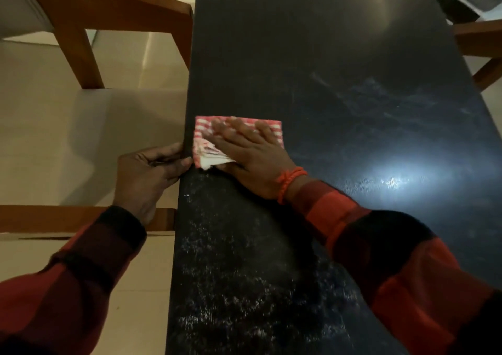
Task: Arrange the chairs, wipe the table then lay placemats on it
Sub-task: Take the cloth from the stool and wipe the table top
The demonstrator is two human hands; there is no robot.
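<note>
A long dark table [312, 56] is seen from above, running away from the camera, with pale floor tiles [81, 137] to its left. A folded red-and-white checked cloth [271, 132] lies on the table close to its left edge, and the right hand [244, 151] is laid flat on top of it — fingers spread and extended, palm pressing down, nothing gripped inside the hand. White layers of the folded cloth show at its near left corner, beside the thumb. An orange beaded bracelet [288, 182] is worn on the right wrist, above a red-and-black checked sleeve [394, 259].

The left hand [152, 172] is curled at the table's left edge, just beside the cloth; its fingertips appear to touch the edge, though whether the edge is actually gripped cannot be told from this angle. No object is held in it.

Nearer the camera the tabletop is covered in pale speckled streaks — possibly dust or moisture, which the dim light leaves unclear — and a bright reflection lies on the surface to the right of the right arm.

A wooden chair [114, 10] stands to the left of the table at the far end, its leg on the tiles. A part of another wooden chair [68, 216] is seen lower left, partly hidden by the left arm. More wooden framing [480, 39] shows at the table's right side.
</note>
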